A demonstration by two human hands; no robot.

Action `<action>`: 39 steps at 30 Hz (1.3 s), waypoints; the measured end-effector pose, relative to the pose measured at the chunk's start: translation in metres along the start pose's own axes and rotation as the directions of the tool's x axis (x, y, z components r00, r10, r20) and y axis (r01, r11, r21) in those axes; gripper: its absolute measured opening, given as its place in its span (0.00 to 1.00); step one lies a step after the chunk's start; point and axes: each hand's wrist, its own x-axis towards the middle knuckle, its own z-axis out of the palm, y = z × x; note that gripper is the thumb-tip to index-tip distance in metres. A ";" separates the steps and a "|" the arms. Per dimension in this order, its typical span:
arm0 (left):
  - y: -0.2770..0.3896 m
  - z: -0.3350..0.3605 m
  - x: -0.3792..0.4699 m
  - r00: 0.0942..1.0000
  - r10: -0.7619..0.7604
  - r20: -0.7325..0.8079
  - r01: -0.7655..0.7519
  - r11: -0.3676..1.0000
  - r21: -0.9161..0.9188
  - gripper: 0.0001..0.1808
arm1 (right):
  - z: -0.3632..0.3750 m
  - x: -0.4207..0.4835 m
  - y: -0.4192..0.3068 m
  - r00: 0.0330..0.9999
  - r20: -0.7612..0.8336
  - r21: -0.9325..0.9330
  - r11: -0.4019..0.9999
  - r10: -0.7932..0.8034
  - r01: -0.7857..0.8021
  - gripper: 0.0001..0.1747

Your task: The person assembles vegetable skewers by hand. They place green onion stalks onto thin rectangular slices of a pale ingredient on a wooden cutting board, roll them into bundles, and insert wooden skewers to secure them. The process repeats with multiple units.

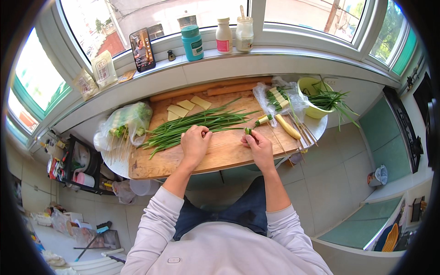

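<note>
My right hand point(258, 146) holds a small folded bundle of green chives point(248, 131) upright between thumb and fingers. My left hand point(196, 144) rests at the near edge of a long pile of chives point(202, 120) on the wooden board point(220, 154); its fingers are curled at a strand that runs towards my right hand. Several pale yellow tofu-skin sheets point(178, 110) lie behind the pile. A wrapped chive roll point(263, 119) on a wooden skewer point(276, 139) lies just beyond my right hand, beside a pale yellow roll point(288, 127).
Filled plastic bags flank the board: skewered leafy rolls point(129, 118) left, chive rolls point(277, 98) right. A green bucket of chives point(311, 111) stands at the far right. Rolling pins point(237, 87) lie along the back. A phone point(142, 50), jars and packets line the sill.
</note>
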 end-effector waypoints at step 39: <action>0.018 -0.056 -0.039 0.991 -0.109 0.078 0.132 0.696 -0.706 0.13 | 0.114 0.025 -0.029 0.965 0.245 0.563 0.798 0.089 -0.217 0.07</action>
